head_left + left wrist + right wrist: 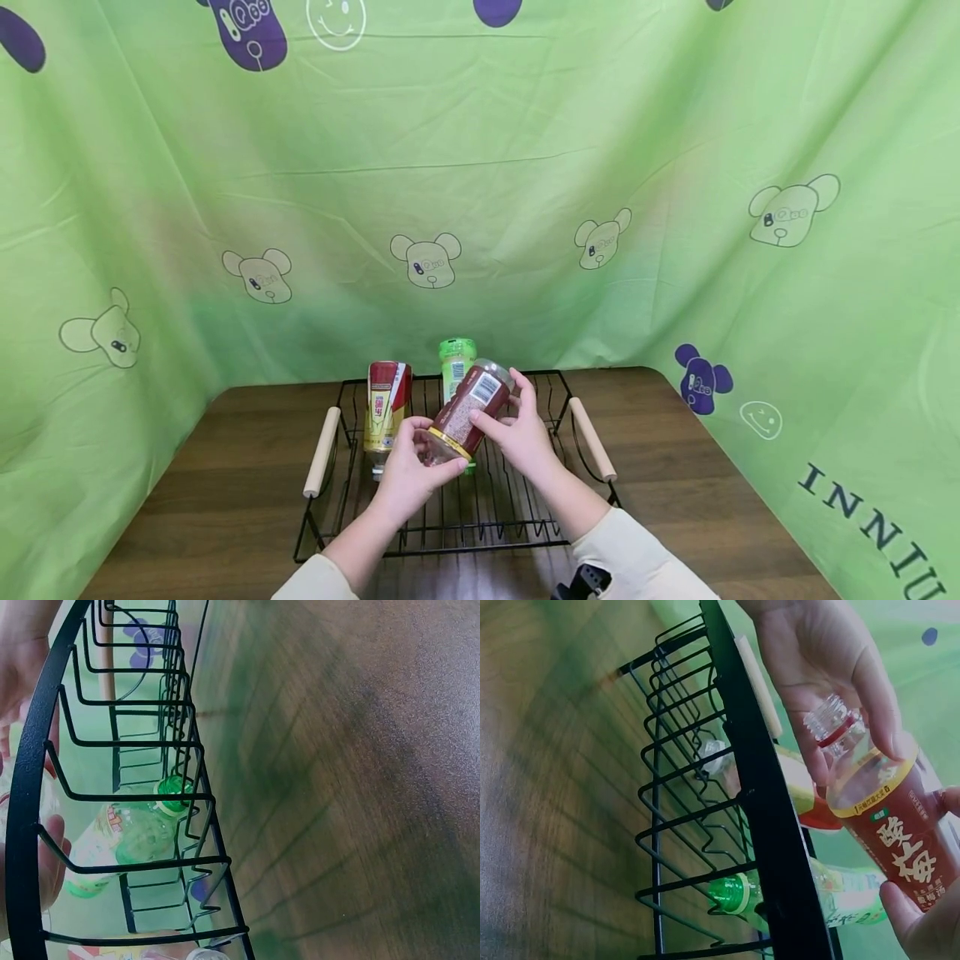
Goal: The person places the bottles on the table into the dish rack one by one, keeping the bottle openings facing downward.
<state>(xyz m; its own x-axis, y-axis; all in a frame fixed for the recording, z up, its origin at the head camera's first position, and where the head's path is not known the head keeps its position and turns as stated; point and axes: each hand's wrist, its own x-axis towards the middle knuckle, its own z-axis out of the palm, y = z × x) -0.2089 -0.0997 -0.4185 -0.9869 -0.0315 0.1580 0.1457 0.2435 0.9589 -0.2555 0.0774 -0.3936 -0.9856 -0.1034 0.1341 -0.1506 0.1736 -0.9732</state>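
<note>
Both hands hold a clear plastic drink bottle [468,404] with a dark red label and yellow band, tilted above a black wire rack [450,551]. My left hand [415,475] grips it around the neck end, which points down to the left. My right hand [525,437] holds its upper side and base end. In the right wrist view its threaded neck [836,724] shows no cap. Behind it, a green bottle [456,364] stands neck down in the rack, its green cap [174,793] low. To the left is a red-and-yellow-labelled bottle [387,404], also neck down.
The rack has pale wooden handles on its left [322,452] and right [592,439] sides. It stands on a dark wooden table [697,500]. A green patterned cloth [510,183] hangs behind and at both sides.
</note>
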